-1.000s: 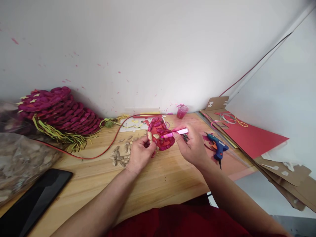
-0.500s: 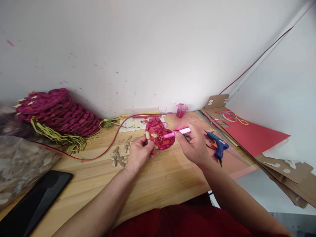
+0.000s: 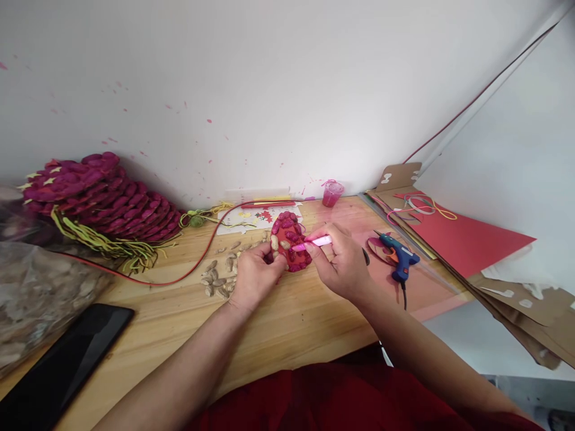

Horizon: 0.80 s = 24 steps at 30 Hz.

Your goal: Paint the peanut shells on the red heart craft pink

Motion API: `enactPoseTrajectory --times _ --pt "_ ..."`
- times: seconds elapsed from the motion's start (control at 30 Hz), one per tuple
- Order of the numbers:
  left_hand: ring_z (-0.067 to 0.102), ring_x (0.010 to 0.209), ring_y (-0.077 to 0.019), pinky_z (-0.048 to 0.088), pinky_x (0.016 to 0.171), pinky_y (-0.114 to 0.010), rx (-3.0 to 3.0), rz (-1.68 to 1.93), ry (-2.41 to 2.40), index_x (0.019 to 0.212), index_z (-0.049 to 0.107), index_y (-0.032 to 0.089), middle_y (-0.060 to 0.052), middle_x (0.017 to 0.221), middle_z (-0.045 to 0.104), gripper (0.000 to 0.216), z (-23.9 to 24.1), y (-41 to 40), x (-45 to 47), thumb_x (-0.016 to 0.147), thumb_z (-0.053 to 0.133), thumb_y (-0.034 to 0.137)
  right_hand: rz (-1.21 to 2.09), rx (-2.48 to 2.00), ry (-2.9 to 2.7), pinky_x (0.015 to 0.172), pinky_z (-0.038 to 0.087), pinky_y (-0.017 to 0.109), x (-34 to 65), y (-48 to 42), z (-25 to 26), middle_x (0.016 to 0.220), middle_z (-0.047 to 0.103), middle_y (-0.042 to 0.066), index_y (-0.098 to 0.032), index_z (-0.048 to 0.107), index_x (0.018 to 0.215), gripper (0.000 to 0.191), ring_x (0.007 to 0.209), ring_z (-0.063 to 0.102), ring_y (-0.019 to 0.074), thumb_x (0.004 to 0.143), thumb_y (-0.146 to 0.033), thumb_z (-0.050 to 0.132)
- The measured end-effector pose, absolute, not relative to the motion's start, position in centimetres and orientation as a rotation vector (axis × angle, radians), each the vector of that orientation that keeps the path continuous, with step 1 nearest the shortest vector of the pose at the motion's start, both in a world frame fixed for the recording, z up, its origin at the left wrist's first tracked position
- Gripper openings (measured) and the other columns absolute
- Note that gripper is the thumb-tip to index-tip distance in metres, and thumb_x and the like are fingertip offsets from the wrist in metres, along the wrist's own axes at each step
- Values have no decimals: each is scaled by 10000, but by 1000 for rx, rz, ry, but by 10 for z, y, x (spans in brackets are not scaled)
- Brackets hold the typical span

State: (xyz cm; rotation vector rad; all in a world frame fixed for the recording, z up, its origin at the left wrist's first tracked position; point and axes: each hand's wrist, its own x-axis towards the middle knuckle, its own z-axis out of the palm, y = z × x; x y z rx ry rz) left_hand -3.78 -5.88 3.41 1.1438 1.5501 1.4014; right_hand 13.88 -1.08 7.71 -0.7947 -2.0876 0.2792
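My left hand pinches the lower left edge of a red disc ringed with peanuts, most of them wet with magenta paint and a few on the left still bare tan. Between the fingers of my right hand is a paintbrush with a white handle and a magenta tip. That tip touches the peanuts near the disc's middle. Loose unpainted peanuts lie on the wooden table just left of my left hand.
A stack of magenta peanut discs with yellow-green strings stands at left, near a bag of peanuts and a black phone. A paint cup stands by the wall. A blue glue gun and red card lie right.
The disc has been tilted and turned more edge-on. My right hand and the brush have shifted a little left, the tip staying on the peanuts. The view has moved slightly.
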Motion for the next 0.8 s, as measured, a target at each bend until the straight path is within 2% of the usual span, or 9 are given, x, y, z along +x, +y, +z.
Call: enactPoseTrajectory --times 0.27,0.53,0.8 --pt "462 353 -115 355 386 -238 923 1368 1427 607 597 209 23 452 565 224 35 -56 -40 691 736 365 284 -751 -2133 785 447 412 150 -7 81 873 717 33 -255 607 945 30 871 648 236 959 -231 594" --pt "464 370 -102 367 389 -216 980 1366 1389 643 618 193 34 464 563 202 32 -56 -42 710 730 346 378 -729 -2096 786 454 380 154 -2 77 899 716 33 -237 628 969 11 854 639 211 962 -235 620" --pt "489 394 -115 386 414 -221 1060 1375 1440 624 609 204 32 468 567 187 30 -56 -43 721 711 328 495 -755 -1995 715 459 340 159 -1 73 910 712 35 -231 615 969 25 793 641 187 971 -255 609"
